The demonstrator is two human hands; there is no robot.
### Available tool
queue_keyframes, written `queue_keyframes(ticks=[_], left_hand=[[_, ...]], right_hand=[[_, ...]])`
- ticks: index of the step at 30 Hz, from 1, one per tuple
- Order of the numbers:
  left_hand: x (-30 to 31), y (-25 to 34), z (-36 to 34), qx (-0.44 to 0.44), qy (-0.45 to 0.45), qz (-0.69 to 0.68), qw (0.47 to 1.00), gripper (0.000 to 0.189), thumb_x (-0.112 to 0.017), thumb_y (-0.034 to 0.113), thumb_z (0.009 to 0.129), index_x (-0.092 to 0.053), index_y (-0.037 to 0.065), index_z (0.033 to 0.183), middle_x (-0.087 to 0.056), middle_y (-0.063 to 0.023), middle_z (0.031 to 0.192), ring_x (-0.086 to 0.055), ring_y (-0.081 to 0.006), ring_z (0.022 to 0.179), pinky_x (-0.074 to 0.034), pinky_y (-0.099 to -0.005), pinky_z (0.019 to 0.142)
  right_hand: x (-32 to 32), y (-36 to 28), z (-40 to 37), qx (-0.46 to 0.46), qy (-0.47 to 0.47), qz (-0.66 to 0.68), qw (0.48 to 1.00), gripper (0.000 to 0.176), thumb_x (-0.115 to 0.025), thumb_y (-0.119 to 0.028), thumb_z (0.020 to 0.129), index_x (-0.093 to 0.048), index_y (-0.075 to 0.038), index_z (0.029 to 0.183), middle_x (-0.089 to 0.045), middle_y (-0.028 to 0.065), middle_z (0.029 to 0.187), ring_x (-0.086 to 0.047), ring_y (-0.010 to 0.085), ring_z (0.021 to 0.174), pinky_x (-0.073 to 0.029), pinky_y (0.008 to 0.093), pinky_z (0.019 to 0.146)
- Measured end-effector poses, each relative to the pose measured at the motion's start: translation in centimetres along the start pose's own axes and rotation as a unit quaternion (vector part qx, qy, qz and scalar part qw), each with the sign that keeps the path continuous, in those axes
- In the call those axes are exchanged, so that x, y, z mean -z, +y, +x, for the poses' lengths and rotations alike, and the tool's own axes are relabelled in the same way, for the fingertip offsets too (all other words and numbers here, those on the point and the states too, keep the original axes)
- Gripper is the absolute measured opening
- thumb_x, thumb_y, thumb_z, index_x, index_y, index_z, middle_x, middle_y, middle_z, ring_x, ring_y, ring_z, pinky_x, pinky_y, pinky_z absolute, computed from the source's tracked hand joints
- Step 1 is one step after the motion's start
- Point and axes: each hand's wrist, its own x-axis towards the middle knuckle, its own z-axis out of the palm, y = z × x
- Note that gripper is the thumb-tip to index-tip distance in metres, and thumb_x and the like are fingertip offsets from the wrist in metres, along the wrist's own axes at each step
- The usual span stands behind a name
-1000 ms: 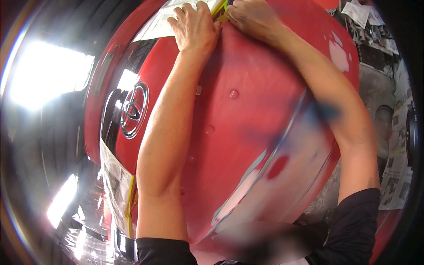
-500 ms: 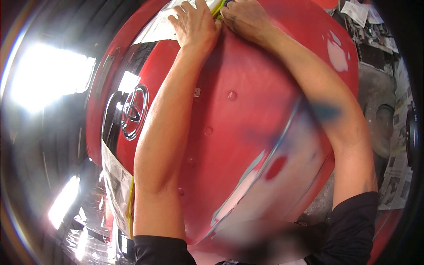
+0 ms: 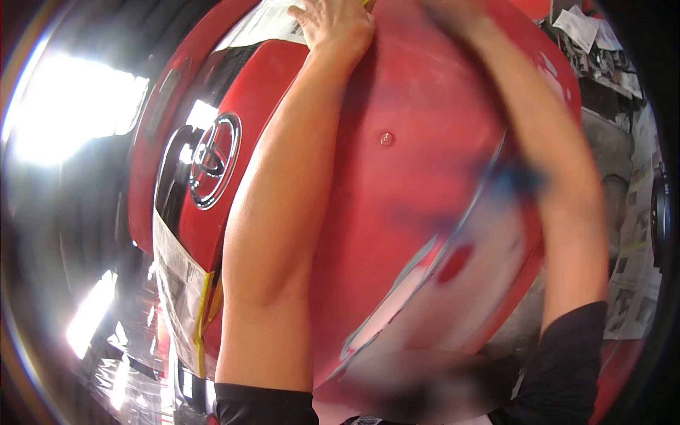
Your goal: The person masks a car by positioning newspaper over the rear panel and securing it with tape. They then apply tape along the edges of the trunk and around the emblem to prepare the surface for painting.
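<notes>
My left hand [image 3: 336, 25] lies at the top edge on newspaper masking [image 3: 265, 27] over the red car panel [image 3: 418, 92]. Its visible fingers are spread, though the frame cuts off part of the hand. A bit of yellow masking tape [image 3: 369, 6] shows beside it. Farther right, my right hand [image 3: 453, 13] is smeared by motion and partly out of frame, so its fingers and anything in them cannot be made out. Below my left hand, a chrome car emblem [image 3: 215, 161] sits on the panel, to the left of my left forearm.
More newspaper [image 3: 177, 276], edged with yellow tape, covers the lower left. Pale filler or primer patches [image 3: 467, 304] mark the panel's lower right. Crumpled paper [image 3: 577, 28] and scraps lie at upper right. A blurred dark shape [image 3: 432, 386] covers the bottom.
My right hand has moved right, away from the yellow tape beside my left hand. My left hand has shifted slightly up and right in view, still on the newspaper. The view has shifted a little.
</notes>
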Motion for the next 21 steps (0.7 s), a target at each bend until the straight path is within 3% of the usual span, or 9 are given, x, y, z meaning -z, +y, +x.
queue_keyframes(ticks=[1,3,9,11,13,15,17,18,21], left_hand=[[0.5,0.0,0.2,0.005,0.001,-0.004,1.0,0.08,-0.075,0.023,0.089,-0.039,0.001,0.157,-0.041,-0.0377,0.156,-0.031,-0.0556,0.152,-0.026,-0.0719,0.121],[2.1,1.0,0.8,0.041,-0.084,-0.015,0.996,0.079,-0.076,0.023,0.087,-0.041,0.0,0.155,-0.044,-0.0369,0.154,-0.033,-0.0556,0.15,-0.026,-0.0709,0.12],[5.7,1.5,-0.5,0.006,-0.049,-0.082,0.995,0.07,-0.078,0.021,0.083,-0.049,-0.002,0.142,-0.052,-0.0335,0.143,-0.045,-0.0514,0.139,-0.032,-0.0682,0.116],[5.3,0.0,-0.1,0.005,-0.055,-0.103,0.993,0.068,-0.077,0.019,0.082,-0.05,-0.002,0.141,-0.053,-0.0325,0.141,-0.046,-0.0512,0.138,-0.031,-0.0681,0.116],[2.6,-2.7,0.8,-0.07,-0.01,-0.028,0.997,0.073,-0.084,0.045,0.081,-0.061,0.003,0.136,-0.062,-0.0253,0.137,-0.051,-0.0415,0.137,-0.037,-0.0639,0.11],[2.6,-1.2,0.5,-0.06,-0.015,-0.027,0.998,0.078,-0.083,0.045,0.077,-0.058,0.005,0.14,-0.06,-0.0249,0.14,-0.045,-0.0402,0.144,-0.032,-0.0641,0.116],[2.5,-0.4,1.0,-0.05,-0.035,-0.012,0.998,0.082,-0.087,0.039,0.078,-0.054,0.008,0.147,-0.055,-0.0221,0.147,-0.041,-0.0403,0.146,-0.03,-0.064,0.117],[1.8,0.6,0.3,-0.026,0.006,-0.06,0.998,0.067,-0.075,0.021,0.085,-0.049,-0.002,0.142,-0.052,-0.0312,0.142,-0.045,-0.0505,0.137,-0.03,-0.0687,0.116],[2.9,1.0,0.7,-0.057,-0.032,-0.041,0.997,0.068,-0.074,0.026,0.089,-0.046,-0.001,0.145,-0.048,-0.0325,0.147,-0.041,-0.052,0.142,-0.029,-0.0688,0.118]], right_hand=[[0.3,2.0,1.0,0.006,0.002,-0.001,1.0,0.023,-0.063,-0.022,0.09,-0.074,-0.007,0.078,-0.071,0.014,0.076,-0.068,0.0304,0.067,-0.052,0.044,0.064],[2.2,6.8,2.8,0.082,0.065,0.345,0.933,0.023,-0.066,-0.019,0.092,-0.069,-0.002,0.076,-0.068,0.0171,0.075,-0.065,0.0367,0.062,-0.052,0.0463,0.059],[10.2,10.7,0.0,0.059,0.039,0.51,0.857,0.025,-0.071,-0.016,0.095,-0.063,0.002,0.079,-0.065,0.0201,0.073,-0.066,0.0406,0.067,-0.052,0.0488,0.065],[11.6,10.3,-1.8,0.006,0.012,0.551,0.834,0.024,-0.072,-0.015,0.094,-0.063,0.001,0.079,-0.065,0.0204,0.073,-0.066,0.041,0.068,-0.051,0.0489,0.064],[13.6,10.1,-2.8,-0.049,-0.014,0.588,0.807,0.023,-0.073,-0.015,0.094,-0.063,0.0,0.079,-0.064,0.0207,0.073,-0.066,0.0413,0.069,-0.051,0.049,0.064],[15.9,9.9,-3.4,-0.086,-0.111,0.563,0.814,0.026,-0.073,-0.015,0.094,-0.06,0.0,0.077,-0.064,0.0207,0.074,-0.065,0.0424,0.07,-0.05,0.0494,0.063],[15.7,9.3,-4.5,-0.054,-0.095,0.553,0.826,0.028,-0.074,-0.016,0.094,-0.058,-0.001,0.076,-0.063,0.0204,0.074,-0.065,0.0425,0.071,-0.049,0.0502,0.062],[15.6,8.8,-5.1,-0.041,-0.083,0.559,0.824,0.029,-0.075,-0.017,0.093,-0.058,-0.002,0.076,-0.062,0.0199,0.074,-0.064,0.0423,0.07,-0.049,0.0504,0.061],[16.2,8.2,-6.2,-0.02,-0.06,0.566,0.822,0.029,-0.076,-0.017,0.092,-0.057,-0.003,0.076,-0.061,0.0186,0.073,-0.063,0.0415,0.067,-0.047,0.05,0.06]])
